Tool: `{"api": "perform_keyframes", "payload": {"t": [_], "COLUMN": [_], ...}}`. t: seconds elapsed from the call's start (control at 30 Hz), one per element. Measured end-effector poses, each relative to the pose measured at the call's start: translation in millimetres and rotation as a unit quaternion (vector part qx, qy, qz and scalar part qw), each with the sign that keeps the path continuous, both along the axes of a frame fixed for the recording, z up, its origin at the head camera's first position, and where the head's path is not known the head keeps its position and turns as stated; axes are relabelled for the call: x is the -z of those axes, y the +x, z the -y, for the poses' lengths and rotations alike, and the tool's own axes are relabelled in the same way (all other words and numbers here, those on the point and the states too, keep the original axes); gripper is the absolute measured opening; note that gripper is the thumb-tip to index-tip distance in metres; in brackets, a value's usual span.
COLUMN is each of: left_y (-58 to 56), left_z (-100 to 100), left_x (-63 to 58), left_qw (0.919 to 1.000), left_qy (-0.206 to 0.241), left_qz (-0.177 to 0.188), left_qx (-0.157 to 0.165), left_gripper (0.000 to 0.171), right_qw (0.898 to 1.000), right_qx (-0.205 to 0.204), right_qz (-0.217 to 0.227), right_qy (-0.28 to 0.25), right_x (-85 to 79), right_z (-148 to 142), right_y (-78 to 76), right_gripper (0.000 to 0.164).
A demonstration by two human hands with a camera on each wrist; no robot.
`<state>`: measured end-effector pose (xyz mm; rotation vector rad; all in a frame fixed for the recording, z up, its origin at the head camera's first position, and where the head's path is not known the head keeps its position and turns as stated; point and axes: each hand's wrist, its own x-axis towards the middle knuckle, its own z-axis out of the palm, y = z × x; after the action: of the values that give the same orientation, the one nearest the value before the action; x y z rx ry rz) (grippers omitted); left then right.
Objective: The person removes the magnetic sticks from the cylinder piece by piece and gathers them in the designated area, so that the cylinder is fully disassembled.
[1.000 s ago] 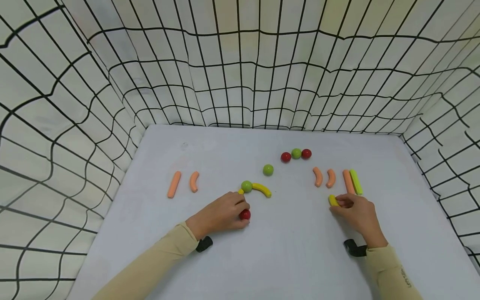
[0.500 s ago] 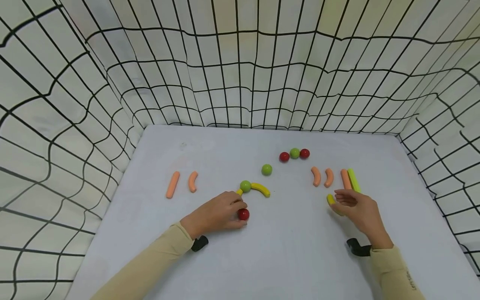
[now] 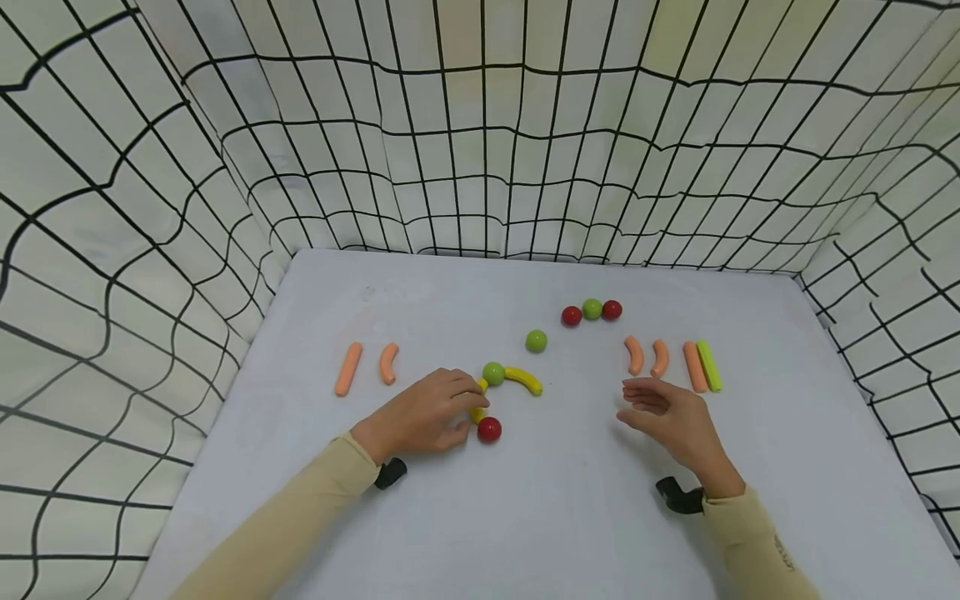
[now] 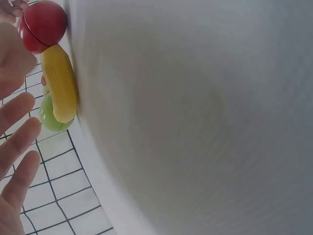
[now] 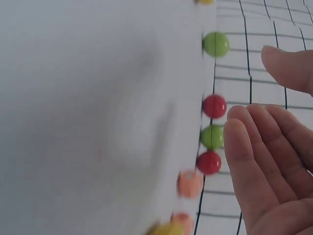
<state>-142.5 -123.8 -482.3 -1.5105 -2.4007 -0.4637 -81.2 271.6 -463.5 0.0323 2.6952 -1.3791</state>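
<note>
My left hand (image 3: 431,410) hovers beside a curved yellow banana-like piece (image 3: 478,413) and a glossy red ball (image 3: 489,429), fingers relaxed. In the left wrist view, the fingers stand apart from the yellow piece (image 4: 61,85), which meets the red ball (image 4: 45,25) at one end and a green ball (image 4: 51,115) at the other. My right hand (image 3: 670,414) is above the table with thumb and fingers spread, holding nothing. Another yellow piece (image 5: 166,228) shows at the bottom of the right wrist view; the right hand hides it in the head view.
A second yellow curved piece (image 3: 523,380) touches the green ball (image 3: 493,373). Behind lie a lone green ball (image 3: 536,341) and a red-green-red row (image 3: 592,309). Orange curved pieces (image 3: 635,356), an orange stick (image 3: 694,367) and a lime stick (image 3: 708,365) lie right. Black netting (image 3: 480,175) surrounds the table.
My left hand has drawn back leftward from the red ball, which stays put. The right hand has let go of its yellow piece and shifted left.
</note>
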Motion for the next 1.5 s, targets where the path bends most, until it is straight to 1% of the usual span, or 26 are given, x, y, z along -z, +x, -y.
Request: {"api": "perform_keyframes", "payload": {"t": [0.1,0.23,0.33,0.5,0.7,0.87,1.03,1.23,1.5], "left_y": [-2.8,-5.5,-7.7,-10.2,-11.1,-8.9,-4.5,-1.3,4.3], "left_z": [-1.7,-4.1,-5.7,-8.7,-14.1,-19.3,-25.5,-30.4,-33.3], "left_x": [-1.0,-2.8,-4.1,-4.8,-1.5,-0.6,-0.2,2.8,4.5], "left_qw": [0.9997,0.9985,0.9976,0.9968,0.9950,0.9950,0.9950,0.9938,0.9945], "left_qy": [-0.022,-0.053,-0.069,-0.079,-0.096,-0.093,-0.087,-0.089,-0.087], "left_qz": [-0.008,-0.008,-0.007,-0.013,-0.019,-0.027,-0.039,-0.059,-0.052], "left_qx": [0.000,-0.004,-0.004,0.007,0.021,0.026,0.030,0.032,0.025], "left_gripper": [0.031,0.031,0.031,0.025,0.021,0.017,0.012,0.011,0.011], "right_qw": [0.999,0.997,0.995,0.989,0.984,0.979,0.977,0.978,0.980], "right_qx": [-0.019,-0.041,-0.057,-0.088,-0.115,-0.138,-0.157,-0.173,-0.185], "right_qz": [0.006,0.005,0.003,0.005,0.006,0.001,0.014,0.026,0.026], "right_qy": [-0.034,-0.062,-0.083,-0.117,-0.134,-0.150,-0.143,-0.117,-0.074], "right_x": [2.1,5.8,8.5,12.0,17.1,21.8,24.2,25.0,26.3], "right_z": [15.4,34.8,48.3,69.1,87.8,98.6,106.3,112.0,116.5], "right_y": [-2.4,-6.2,-8.9,-12.7,-15.3,-18.2,-19.6,-19.3,-20.5], "right_gripper": [0.055,0.055,0.054,0.053,0.049,0.047,0.047,0.045,0.042]}}
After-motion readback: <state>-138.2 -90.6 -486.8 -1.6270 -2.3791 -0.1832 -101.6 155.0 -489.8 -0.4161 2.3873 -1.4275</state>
